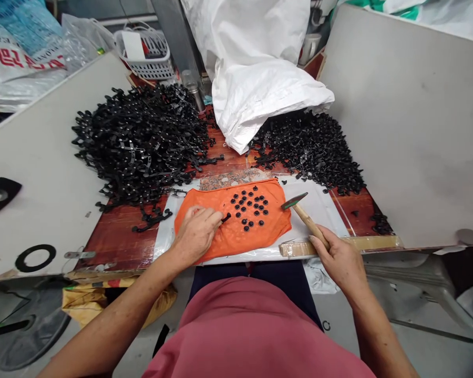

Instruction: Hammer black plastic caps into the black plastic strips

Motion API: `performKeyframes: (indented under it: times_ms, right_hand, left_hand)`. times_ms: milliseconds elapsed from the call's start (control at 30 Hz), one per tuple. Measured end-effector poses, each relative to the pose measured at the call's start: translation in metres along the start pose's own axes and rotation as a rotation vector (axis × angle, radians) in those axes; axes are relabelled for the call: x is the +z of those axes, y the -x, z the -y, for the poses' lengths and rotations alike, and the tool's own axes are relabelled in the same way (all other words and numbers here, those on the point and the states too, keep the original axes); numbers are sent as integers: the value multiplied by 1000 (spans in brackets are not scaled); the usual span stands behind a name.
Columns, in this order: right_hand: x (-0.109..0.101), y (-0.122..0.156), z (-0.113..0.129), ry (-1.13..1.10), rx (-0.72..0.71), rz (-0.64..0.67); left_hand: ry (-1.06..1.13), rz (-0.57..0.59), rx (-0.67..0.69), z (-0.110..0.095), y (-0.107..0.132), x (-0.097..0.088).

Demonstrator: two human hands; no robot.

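Note:
My right hand (341, 257) is wrapped round the wooden handle of a hammer (308, 219), whose head is over the right edge of an orange cloth (213, 247). Over the cloth's left part, the fingers of my left hand (197, 231) are pinched on a small black plastic piece (226, 218); its end pokes out to the right and the rest is hidden by the fingers. Several small round black parts (256, 206) stand scattered on the cloth, between the left hand and the hammer head. A white sheet (311, 189) lies under the cloth.
Black strap-like plastic pieces (142, 136) are heaped at the back left. Smaller black parts (311, 149) form a pile at the back right, below a white sack (256, 79). Grey panels (410, 121) flank the reddish table (122, 236). A taped cardboard strip (372, 242) runs along the front edge.

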State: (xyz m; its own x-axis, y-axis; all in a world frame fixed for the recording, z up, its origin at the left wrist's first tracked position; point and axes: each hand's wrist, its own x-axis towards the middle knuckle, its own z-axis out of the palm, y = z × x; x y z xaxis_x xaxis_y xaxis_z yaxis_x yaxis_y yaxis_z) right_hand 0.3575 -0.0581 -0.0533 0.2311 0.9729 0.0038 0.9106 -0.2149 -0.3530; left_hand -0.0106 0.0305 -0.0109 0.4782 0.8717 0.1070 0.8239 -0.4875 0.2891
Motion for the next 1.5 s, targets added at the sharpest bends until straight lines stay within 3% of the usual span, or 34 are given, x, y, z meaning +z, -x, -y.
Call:
performKeyframes:
  times_ms: [133,267,533,900,1200,1300,1500]
  right_hand:
    - [0,1,0,13,-20,-28]
    - [0,1,1,13,-26,-35]
    - [2,2,2,75,-37,-47]
    - [3,4,2,111,-22,-44]
    - [-3,4,2,43,-28,-18]
    - [-11,6,12,-4,-89,-19]
    - [-23,0,58,-210,-251,87]
  left_hand:
    - [356,68,-121,-3,-14,0]
    - [491,99,-176,-5,-26,5]
    - [387,90,-155,-2,-35,11]
    - [230,194,-67,-1,-46,12]
    - [107,310,-115,-4,-52,10]
    - [126,350,-92,3,-60,7]
    - [253,362,-40,13,-69,1]
